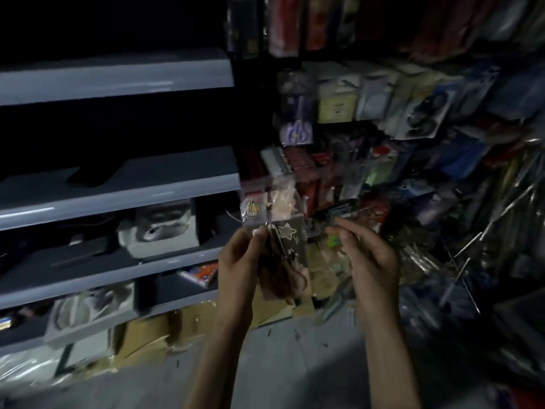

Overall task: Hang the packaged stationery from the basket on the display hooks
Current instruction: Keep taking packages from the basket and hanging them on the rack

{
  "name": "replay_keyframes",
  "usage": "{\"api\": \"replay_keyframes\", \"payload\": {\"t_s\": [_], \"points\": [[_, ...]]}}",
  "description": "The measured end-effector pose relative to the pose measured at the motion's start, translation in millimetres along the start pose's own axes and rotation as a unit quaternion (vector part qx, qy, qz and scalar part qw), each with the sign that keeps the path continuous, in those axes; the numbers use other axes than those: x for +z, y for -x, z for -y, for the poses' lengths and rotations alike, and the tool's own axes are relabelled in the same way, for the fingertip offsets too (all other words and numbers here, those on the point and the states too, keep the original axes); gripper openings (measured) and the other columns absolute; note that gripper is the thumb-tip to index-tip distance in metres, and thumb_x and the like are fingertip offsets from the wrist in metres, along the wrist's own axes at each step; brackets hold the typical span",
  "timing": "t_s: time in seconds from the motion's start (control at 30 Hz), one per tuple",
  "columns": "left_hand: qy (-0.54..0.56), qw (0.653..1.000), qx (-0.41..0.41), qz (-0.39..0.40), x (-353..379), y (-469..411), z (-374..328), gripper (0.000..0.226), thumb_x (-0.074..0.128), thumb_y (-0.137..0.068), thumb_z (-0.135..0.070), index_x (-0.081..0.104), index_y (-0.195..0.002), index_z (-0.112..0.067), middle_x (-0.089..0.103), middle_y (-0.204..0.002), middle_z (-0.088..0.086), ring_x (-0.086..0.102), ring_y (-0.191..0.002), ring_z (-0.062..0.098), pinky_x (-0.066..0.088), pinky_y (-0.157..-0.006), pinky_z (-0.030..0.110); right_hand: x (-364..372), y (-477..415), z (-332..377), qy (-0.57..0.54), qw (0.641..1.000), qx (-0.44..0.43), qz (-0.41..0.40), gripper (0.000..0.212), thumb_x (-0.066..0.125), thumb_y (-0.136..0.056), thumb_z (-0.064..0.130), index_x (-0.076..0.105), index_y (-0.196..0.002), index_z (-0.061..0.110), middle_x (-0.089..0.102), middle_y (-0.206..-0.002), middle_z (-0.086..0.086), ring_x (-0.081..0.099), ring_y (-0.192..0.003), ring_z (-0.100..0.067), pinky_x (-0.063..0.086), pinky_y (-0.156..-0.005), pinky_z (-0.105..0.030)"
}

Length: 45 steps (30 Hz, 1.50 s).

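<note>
Glossy plastic, slippery: gripping packets [272, 214] in left hand [239, 261], right hand [368, 258] loose, empty; could drop some reaching dim hooks [501, 208].

the packets [272, 222] at the middle are clear glossy plastic over dark matt card. the shelves [118, 81] on the left look smooth and grey with a dull sheen. the near boxes [147, 335] on the floor are matt brown cardboard. the hooks [471, 242] on the right are thin shiny metal.

Head-worn wide view, forward and down, close over hands [239, 261]
</note>
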<state>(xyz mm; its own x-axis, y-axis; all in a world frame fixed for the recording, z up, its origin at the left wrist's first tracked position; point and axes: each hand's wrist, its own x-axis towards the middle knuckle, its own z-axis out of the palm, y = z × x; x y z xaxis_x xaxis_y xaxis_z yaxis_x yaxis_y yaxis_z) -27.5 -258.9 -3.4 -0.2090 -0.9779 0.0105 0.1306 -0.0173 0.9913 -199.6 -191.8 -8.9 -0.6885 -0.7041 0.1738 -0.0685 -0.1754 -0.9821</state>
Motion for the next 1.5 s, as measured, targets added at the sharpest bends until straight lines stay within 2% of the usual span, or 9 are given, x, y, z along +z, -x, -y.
{"api": "replay_keyframes", "payload": {"t_s": [0.23, 0.37, 0.53, 0.6, 0.77, 0.93, 1.13, 1.3, 1.5], "points": [[-0.015, 1.0, 0.008, 0.009, 66.5, -30.5, -0.2, 0.035, 0.058, -0.105, -0.033, 0.066, -0.107, 0.001, 0.067, -0.106, 0.026, 0.064, -0.098, 0.045, 0.054, -0.086, 0.053, -47.9, -44.5, 2.2, 0.027, 0.997, -0.002, -0.07, 0.007, 0.074, -0.094, 0.024, 0.077, -0.093, 0.03, 0.078, -0.091, 0.016, 0.071, -0.089, 0.002, 0.054, -0.074, -0.015], [-0.024, 0.999, 0.034, 0.017, 90.8, -51.1, -1.8, 0.022, 0.057, -0.106, -0.028, 0.069, -0.108, -0.01, 0.073, -0.104, 0.013, 0.07, -0.099, 0.031, 0.056, -0.089, 0.049, -55.5, -65.5, 7.3, 0.059, 0.992, 0.019, -0.106, 0.039, 0.066, -0.095, 0.055, 0.069, -0.074, 0.021, 0.068, -0.07, 0.005, 0.056, -0.06, 0.0, 0.045, -0.062, -0.03], [-0.036, 0.995, 0.083, 0.039, 111.2, -84.2, 0.4, 0.012, 0.054, -0.107, -0.024, 0.063, -0.114, -0.019, 0.075, -0.115, 0.001, 0.071, -0.111, 0.021, 0.056, -0.099, 0.058, -50.9, -109.2, 16.6, 0.073, 0.996, 0.024, -0.036, 0.048, 0.06, -0.087, 0.068, 0.068, -0.064, 0.026, 0.056, -0.055, 0.003, 0.052, -0.054, -0.008, 0.041, -0.057, -0.026], [-0.041, 0.994, 0.09, 0.04, 115.5, -101.9, 1.9, 0.012, 0.053, -0.108, -0.023, 0.062, -0.113, -0.017, 0.074, -0.115, -0.001, 0.071, -0.112, 0.02, 0.056, -0.1, 0.058, -43.6, -133.2, 15.7, 0.081, 0.997, 0.005, 0.009, 0.048, 0.073, -0.087, 0.062, 0.069, -0.074, 0.015, 0.061, -0.066, -0.006, 0.056, -0.06, -0.015, 0.04, -0.059, -0.026], [-0.061, 0.99, 0.116, 0.045, 123.0, -152.1, -2.2, 0.015, 0.052, -0.11, -0.017, 0.066, -0.11, -0.011, 0.074, -0.108, 0.002, 0.071, -0.105, 0.021, 0.056, -0.09, 0.04, -14.7, -192.6, 21.2, 0.077, 0.993, -0.014, 0.085, 0.016, 0.081, -0.085, 0.042, 0.078, -0.087, 0.026, 0.075, -0.083, 0.01, 0.07, -0.082, -0.005, 0.051, -0.071, -0.024], [-0.045, 0.987, 0.147, 0.051, 130.7, -190.2, -8.5, 0.016, 0.053, -0.108, -0.013, 0.069, -0.106, -0.01, 0.074, -0.104, 0.003, 0.072, -0.1, 0.018, 0.053, -0.082, 0.024, 8.6, -233.3, 19.0, 0.061, 0.989, -0.015, 0.137, 0.029, 0.084, -0.074, 0.048, 0.077, -0.095, 0.029, 0.078, -0.095, 0.012, 0.073, -0.095, -0.005, 0.059, -0.086, -0.035], [-0.04, 0.988, 0.134, 0.071, 141.0, -213.7, -4.8, 0.017, 0.053, -0.107, -0.013, 0.07, -0.111, -0.01, 0.076, -0.107, 0.006, 0.073, -0.102, 0.022, 0.057, -0.083, 0.03, 19.4, -255.1, -0.6, 0.011, 0.989, -0.012, 0.15, 0.012, 0.078, -0.09, 0.027, 0.082, -0.099, 0.021, 0.08, -0.095, 0.005, 0.075, -0.097, -0.01, 0.059, -0.087, -0.033], [-0.021, 0.992, 0.101, 0.073, 158.2, -230.0, -7.0, 0.023, 0.053, -0.106, -0.019, 0.074, -0.116, -0.017, 0.078, -0.115, 0.003, 0.073, -0.112, 0.022, 0.058, -0.098, 0.047, 16.5, -282.4, -4.4, 0.002, 0.99, -0.002, 0.138, 0.007, 0.076, -0.092, 0.023, 0.083, -0.095, 0.022, 0.08, -0.09, 0.003, 0.075, -0.095, -0.015, 0.06, -0.086, -0.037], [-0.019, 0.988, 0.149, -0.018, 164.3, -247.4, -10.4, 0.013, 0.066, -0.101, -0.016, 0.077, -0.107, -0.015, 0.079, -0.104, 0.002, 0.075, -0.102, 0.018, 0.058, -0.086, 0.031, 17.5, -306.4, -11.1, -0.028, 0.984, 0.024, 0.176, 0.011, 0.074, -0.093, 0.02, 0.082, -0.1, 0.018, 0.081, -0.096, 0.003, 0.075, -0.098, -0.01, 0.056, -0.082, -0.02]]}}
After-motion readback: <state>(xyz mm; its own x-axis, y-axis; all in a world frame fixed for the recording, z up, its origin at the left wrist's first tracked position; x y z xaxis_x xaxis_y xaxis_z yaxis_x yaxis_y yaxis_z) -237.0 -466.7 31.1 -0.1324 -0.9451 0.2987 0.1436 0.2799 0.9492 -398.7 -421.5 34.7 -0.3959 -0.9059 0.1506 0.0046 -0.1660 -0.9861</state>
